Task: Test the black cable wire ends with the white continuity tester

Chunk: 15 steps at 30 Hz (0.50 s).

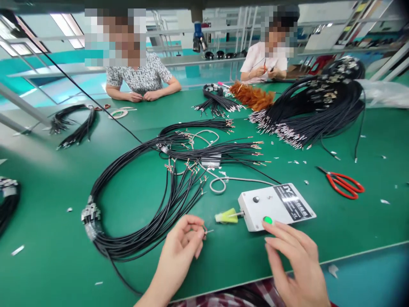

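Note:
My left hand (182, 245) is closed in a pinch, with thin stripped wire ends (208, 231) sticking out past the fingertips. The rest of that cable is mostly hidden by the hand. Just right of the wire ends is a yellow-green tapered nozzle (227, 216), fixed to the side of a white control box (255, 200). The box has a black knob, a small switch and a green button (267, 220). My right hand (292, 260) is open in front of the box, fingers stretched out, one fingertip at the lower edge of the button.
A looped bundle of black cables (108, 170) lies left of the box. Red-handled scissors (345, 184) rest at right. Behind them is a large cable heap (306, 111) near orange fluffy material (251, 94). Two people (137, 76) sit across the green table (361, 226).

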{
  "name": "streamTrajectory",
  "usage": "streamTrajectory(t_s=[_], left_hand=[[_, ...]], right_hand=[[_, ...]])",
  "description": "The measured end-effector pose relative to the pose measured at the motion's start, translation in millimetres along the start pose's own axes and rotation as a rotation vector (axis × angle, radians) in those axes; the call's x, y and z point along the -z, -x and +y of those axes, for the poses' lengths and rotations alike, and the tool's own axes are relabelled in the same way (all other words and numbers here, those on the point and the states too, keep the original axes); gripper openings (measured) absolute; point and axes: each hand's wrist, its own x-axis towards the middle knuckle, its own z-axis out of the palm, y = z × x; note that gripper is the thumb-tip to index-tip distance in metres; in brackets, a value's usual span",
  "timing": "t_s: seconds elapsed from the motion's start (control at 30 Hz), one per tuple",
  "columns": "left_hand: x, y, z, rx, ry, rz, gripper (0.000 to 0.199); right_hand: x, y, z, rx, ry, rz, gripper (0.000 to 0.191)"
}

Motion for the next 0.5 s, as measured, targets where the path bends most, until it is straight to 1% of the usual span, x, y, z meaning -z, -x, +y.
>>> streamTrajectory(t_s=[0.07,0.1,0.17,0.23,0.33,0.4,0.43,0.5], left_hand=[[-7.7,12,6,0.002,0.063,-0.076,0.036],[-11.8,17,8,0.002,0.077,-0.105,0.037],[-17.8,25,8,-0.010,0.065,-0.131,0.036],[-19.5,29,6,-0.038,0.013,-0.128,0.032],[-14.8,30,2,-0.118,-0.130,-0.112,0.024],[-9.6,31,2,-0.150,-0.269,-0.153,0.014],[-7.3,31,3,-0.145,-0.324,-0.182,0.015],[-4.1,32,3,-0.110,-0.366,-0.216,0.025]], right_hand=[[-5,-8,-22,-0.073,-0.173,-0.078,0.025],[-9,-13,-33,-0.146,-0.284,-0.125,0.021],[-17,-24,-50,-0.301,-0.479,-0.223,0.015],[-23,-33,-60,-0.414,-0.609,-0.276,0.002],[-28,-38,-63,-0.531,-0.748,-0.273,0.017],[-29,-37,-61,-0.624,-0.840,-0.263,0.020],[-30,-36,-60,-0.670,-0.888,-0.263,0.020],[-31,-35,-57,-0.741,-0.963,-0.255,0.021]])
